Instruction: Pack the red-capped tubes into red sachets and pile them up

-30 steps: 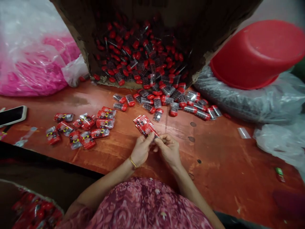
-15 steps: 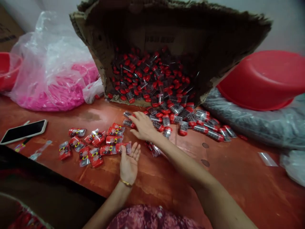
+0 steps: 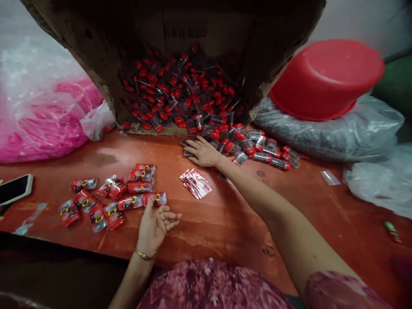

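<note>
My right hand (image 3: 203, 153) lies palm down with fingers spread over the left edge of a loose heap of small clear tubes with red caps (image 3: 262, 157). Dark bits show inside the tubes. My left hand (image 3: 157, 225) rests palm up with loosely curled fingers apart, and nothing lies in it. Its thumb tip is close to a red-labelled tube pack (image 3: 155, 198) at the end of a row. Several more red-labelled packs (image 3: 98, 216) lie to the left. Between my hands sits a small fanned stack of red and white printed slips (image 3: 195, 183).
A torn cardboard box (image 3: 273, 86) full of tubes lies on its side at the back. Bags of pink pieces (image 3: 48, 128) stand left, near a phone (image 3: 14, 189). At right, a red basin (image 3: 328, 81) sits upside down on a grey plastic bag (image 3: 325, 133).
The view has shifted, so the slips now show. My right hand has spread flatter on the heap's edge. My left hand stays open, palm up.
</note>
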Demonstrator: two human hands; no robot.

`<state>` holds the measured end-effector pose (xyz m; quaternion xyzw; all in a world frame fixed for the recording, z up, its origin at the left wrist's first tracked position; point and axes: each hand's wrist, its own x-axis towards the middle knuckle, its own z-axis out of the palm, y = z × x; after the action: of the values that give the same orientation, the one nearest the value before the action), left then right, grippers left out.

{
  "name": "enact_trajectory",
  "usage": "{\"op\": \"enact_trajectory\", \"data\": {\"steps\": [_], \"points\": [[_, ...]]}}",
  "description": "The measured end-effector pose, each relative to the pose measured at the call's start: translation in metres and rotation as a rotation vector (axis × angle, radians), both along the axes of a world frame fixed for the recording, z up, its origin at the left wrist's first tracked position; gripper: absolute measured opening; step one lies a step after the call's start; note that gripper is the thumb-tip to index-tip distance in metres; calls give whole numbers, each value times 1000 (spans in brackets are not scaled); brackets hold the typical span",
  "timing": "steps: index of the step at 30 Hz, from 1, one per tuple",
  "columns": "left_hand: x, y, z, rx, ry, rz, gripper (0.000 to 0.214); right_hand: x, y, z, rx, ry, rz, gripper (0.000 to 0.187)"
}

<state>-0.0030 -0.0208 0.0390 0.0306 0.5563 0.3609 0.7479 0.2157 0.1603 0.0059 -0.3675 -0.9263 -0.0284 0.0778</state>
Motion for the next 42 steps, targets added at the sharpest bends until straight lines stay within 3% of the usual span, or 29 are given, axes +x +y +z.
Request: {"op": "enact_trajectory", "data": {"steps": [2,4,7,9,11,14,17,23,28,32,36,39,42], "points": [[2,-11,0,26,67,-156,57,13,-11,-2,6,5,-14,46],[9,-18,0,173,272,-292,52,23,-23,-3,12,11,-33,46],[30,-14,2,652,744,-436,43,36,-42,-5,8,11,-44,45],[48,2,1,973,1008,-524,30,43,-53,-5,-1,5,-44,45],[65,23,-5,1174,1234,-613,29,50,-63,-6,-2,3,-53,48],[80,50,-20,1123,1514,-803,33,59,-77,-7,13,19,-79,49],[81,60,-33,1052,1624,-903,34,66,-94,-6,55,93,-128,47],[72,51,-32,1030,1658,-911,29,50,-139,-5,192,376,-357,29],[73,55,-33,1014,1625,-861,26,22,-171,-4,136,586,-431,18],[69,56,-33,1056,1537,-710,24,8,-185,-4,3,857,-535,19],[68,45,-22,1146,1447,-539,25,-9,-182,-1,-310,1227,-705,27],[72,33,-11,1236,1392,-487,25,-24,-172,3,-534,1443,-680,32],[74,23,-4,1225,1311,-382,30,-30,-167,7,-540,1528,-668,32]]}}
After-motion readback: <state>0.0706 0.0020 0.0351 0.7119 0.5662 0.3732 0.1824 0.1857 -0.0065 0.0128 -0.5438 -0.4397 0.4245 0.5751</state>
